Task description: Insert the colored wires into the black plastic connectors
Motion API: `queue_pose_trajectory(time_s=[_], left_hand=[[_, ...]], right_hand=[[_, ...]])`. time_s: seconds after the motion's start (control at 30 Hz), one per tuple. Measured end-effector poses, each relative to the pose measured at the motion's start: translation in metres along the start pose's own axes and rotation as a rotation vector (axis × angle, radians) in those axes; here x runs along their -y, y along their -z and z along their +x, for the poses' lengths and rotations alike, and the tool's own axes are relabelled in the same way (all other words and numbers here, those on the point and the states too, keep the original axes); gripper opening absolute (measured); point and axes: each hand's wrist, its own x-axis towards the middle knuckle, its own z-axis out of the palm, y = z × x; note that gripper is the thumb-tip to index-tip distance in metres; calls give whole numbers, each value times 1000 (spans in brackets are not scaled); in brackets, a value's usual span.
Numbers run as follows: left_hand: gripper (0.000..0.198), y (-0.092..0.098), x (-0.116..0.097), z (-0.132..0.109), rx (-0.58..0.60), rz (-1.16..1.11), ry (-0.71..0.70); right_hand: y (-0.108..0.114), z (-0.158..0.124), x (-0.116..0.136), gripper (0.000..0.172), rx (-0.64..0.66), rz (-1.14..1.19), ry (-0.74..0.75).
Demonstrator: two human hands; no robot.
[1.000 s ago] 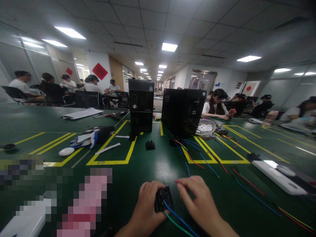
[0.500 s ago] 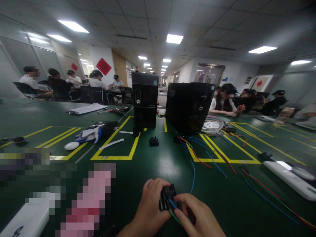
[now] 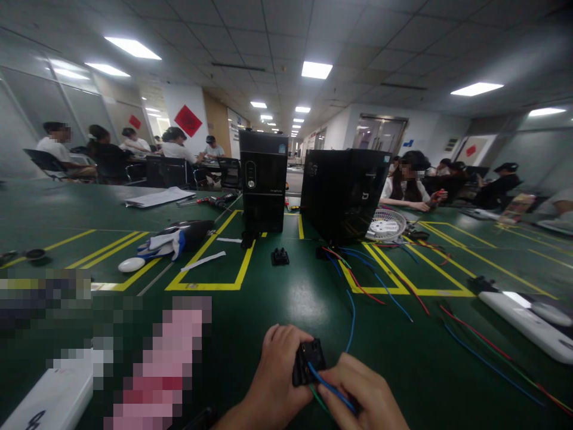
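My left hand (image 3: pixel 278 377) is closed around a small black plastic socket block (image 3: pixel 314 355) with brass-coloured contacts, low in the middle of the view. Between the thumb and fingers of my right hand (image 3: pixel 362 394) is a blue wire (image 3: pixel 330 387), whose end meets the face of the block; whether it is fixed there I cannot tell. A green wire (image 3: pixel 319 399) runs from the block's lower side, partly under my right hand. Farther up the table sits another small black plastic part (image 3: pixel 280 257).
Two black computer cases (image 3: pixel 263 185) stand beyond my hands. Loose coloured wires (image 3: pixel 376 280) and a white basket (image 3: pixel 385 224) lie to the right, gloves (image 3: pixel 166 243) and paper (image 3: pixel 159 197) to the left. White power strips (image 3: pixel 523 325) flank me. A co-worker (image 3: pixel 407 182) sits across the table.
My right hand has shifted slightly right and down along the blue wire, so more of the wire shows. The block has tilted and moved a little right in my left hand.
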Motion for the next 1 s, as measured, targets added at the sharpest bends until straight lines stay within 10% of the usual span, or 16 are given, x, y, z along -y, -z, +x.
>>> queue_pose_trajectory(time_s=[0.2,0.4,0.63,1.0], left_hand=[[38,-1,1,2,-3,2,-18],[37,0,0,0,-17,22,-1],[45,1,1,-2,2,46,-43],[49,-1,2,-2,33,47,-98]], right_hand=[[-4,-1,-2,17,-52,-124,246],[13,1,-1,20,186,-106,51],[22,1,1,23,76,-58,-75],[6,2,0,26,-23,-189,322]])
